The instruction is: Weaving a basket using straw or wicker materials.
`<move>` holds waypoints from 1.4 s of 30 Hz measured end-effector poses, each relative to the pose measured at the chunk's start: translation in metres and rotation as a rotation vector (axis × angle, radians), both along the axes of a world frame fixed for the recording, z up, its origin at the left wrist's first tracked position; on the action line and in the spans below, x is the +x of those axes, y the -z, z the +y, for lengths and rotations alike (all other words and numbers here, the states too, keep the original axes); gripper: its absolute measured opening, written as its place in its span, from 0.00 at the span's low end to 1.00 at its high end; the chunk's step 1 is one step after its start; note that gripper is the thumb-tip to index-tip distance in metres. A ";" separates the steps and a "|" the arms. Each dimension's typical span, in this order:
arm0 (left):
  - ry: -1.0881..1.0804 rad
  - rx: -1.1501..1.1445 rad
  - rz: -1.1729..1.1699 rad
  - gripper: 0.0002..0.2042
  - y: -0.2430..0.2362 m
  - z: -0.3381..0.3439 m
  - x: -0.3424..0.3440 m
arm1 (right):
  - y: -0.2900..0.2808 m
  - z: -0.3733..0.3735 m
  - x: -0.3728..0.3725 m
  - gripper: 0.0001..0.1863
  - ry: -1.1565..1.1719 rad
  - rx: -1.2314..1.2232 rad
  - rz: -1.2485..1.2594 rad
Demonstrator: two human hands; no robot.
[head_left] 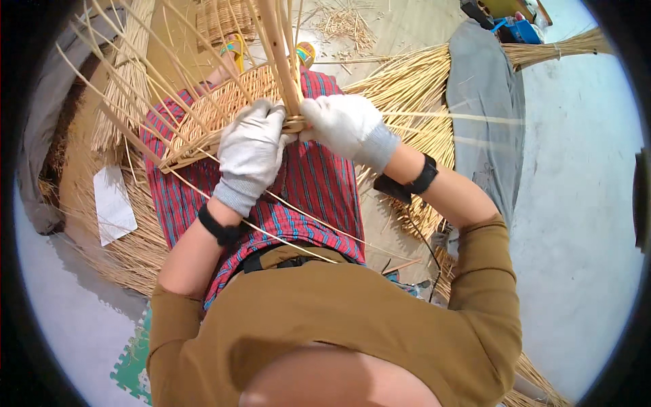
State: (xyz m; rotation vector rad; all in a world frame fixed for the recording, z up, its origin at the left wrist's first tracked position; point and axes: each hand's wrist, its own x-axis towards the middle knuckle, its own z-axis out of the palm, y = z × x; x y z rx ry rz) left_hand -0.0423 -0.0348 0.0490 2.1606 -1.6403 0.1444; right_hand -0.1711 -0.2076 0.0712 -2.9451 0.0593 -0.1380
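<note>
Head view: half-woven basket (210,119) rests on person's lap, steadied there. Left hand (251,152) w/ glove closed on its rim; right hand (346,125) pinches upright canes (281,47) tight, keeping weave firm.

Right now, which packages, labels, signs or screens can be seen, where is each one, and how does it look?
White sheet: flat, paper-like, lies on the straw at the person's left; whether it is a package or label cannot be told.
Blue box-like thing: top right by the grey cloth; too small to tell more.
No sign or screen shows.
</note>
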 end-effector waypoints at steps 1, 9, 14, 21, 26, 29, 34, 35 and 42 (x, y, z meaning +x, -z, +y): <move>-0.049 -0.084 0.135 0.23 -0.002 -0.002 -0.001 | -0.002 0.000 -0.004 0.16 0.018 -0.014 -0.009; 0.197 -0.022 1.164 0.19 0.003 -0.020 0.030 | -0.019 -0.034 0.011 0.10 0.263 0.673 0.339; 0.166 -0.041 0.934 0.18 0.008 -0.016 0.029 | -0.031 -0.044 0.015 0.11 0.103 0.404 0.238; 0.104 -0.130 0.784 0.17 0.004 -0.015 0.019 | 0.003 -0.058 0.066 0.48 0.116 0.092 -0.204; 0.037 -0.162 0.918 0.17 0.003 -0.017 0.009 | 0.009 -0.051 0.054 0.50 0.041 0.098 -0.468; -0.108 -0.219 1.052 0.17 -0.009 -0.017 0.004 | -0.001 -0.012 0.011 0.45 0.118 -0.071 -0.618; -0.015 -0.422 1.227 0.18 -0.060 0.020 0.008 | 0.018 0.007 -0.003 0.47 0.220 -0.128 -0.736; -0.060 -0.347 1.177 0.17 -0.073 0.036 0.007 | 0.024 -0.003 0.008 0.49 0.288 -0.036 -0.688; 0.025 -0.113 1.399 0.15 -0.103 0.092 0.001 | 0.028 -0.005 0.003 0.19 0.175 -0.025 -0.588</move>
